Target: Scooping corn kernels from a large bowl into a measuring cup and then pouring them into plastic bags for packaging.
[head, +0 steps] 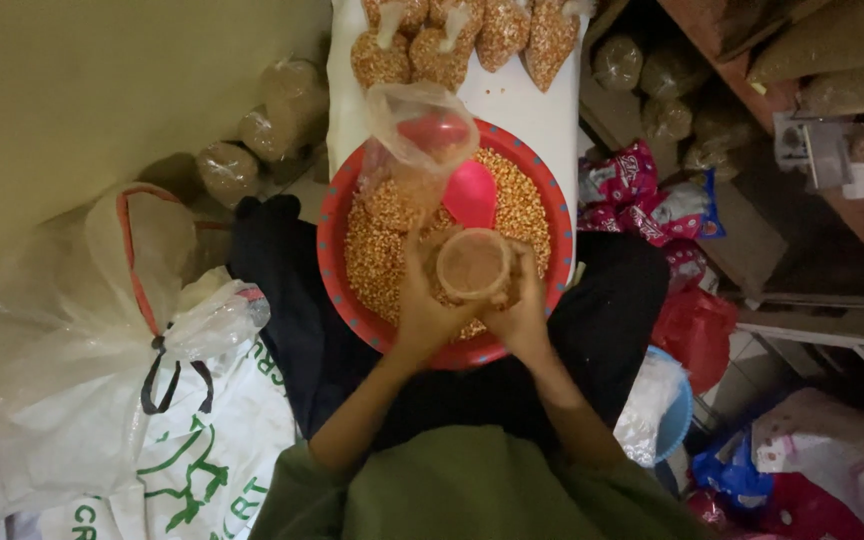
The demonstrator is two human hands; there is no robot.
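Note:
A round red basin [337, 250] full of yellow corn kernels [527, 205] rests on my lap. My left hand [422, 310] and my right hand [522, 310] both grip a small clear plastic bag [473, 263] with its mouth held open over the kernels. Another clear plastic bag [414, 150], partly filled with kernels, stands in the basin just beyond my hands. A pink scoop [470, 193] lies on the kernels beside it.
Several filled bags of kernels [442, 45] lie on a white surface [532, 110] past the basin. Big white sacks [102, 350] sit at my left. Wooden shelves [832, 150] with packed bags, coloured packets [642, 195] and a blue tub [677, 420] are at my right.

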